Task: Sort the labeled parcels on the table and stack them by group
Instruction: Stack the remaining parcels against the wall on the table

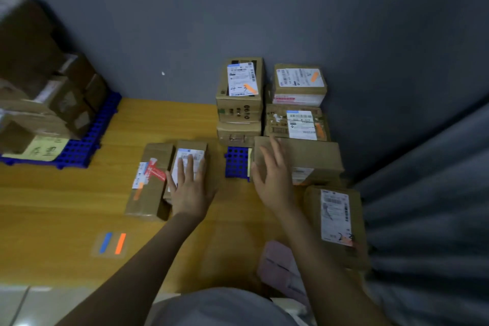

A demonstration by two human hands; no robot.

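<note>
While the left hand (189, 189) is lying flat, fingers straight, on the white label of a small parcel (193, 145) near the middle of the bench (53, 206), the right hand (272, 176) is reaching forward with fingers spread and loose, touching the left end of a large plain parcel (309, 156); neither hand is grasping anything. The small parcel is sitting right against a long parcel (148, 193) with red tape, which is lying to its left. A small blue grid tile (236, 162) is showing just left of the large plain parcel. Behind that parcel, against the grey wall (158, 34), a left stack (238, 111) and a right stack (275, 124) of labeled parcels are standing side by side, each carrying an orange mark on its top label. Nearer the person, at the bench's right edge, another parcel (313, 209) with a long white label is lying beside a grey curtain (436, 219). At far left a heap of parcels (39, 87) is sitting on a blue grid pallet (79, 152), with a yellow note (45, 149) at its front. A blue strip (105, 242) and an orange strip (120, 243) are sticking to the bench near the left forearm.
</note>
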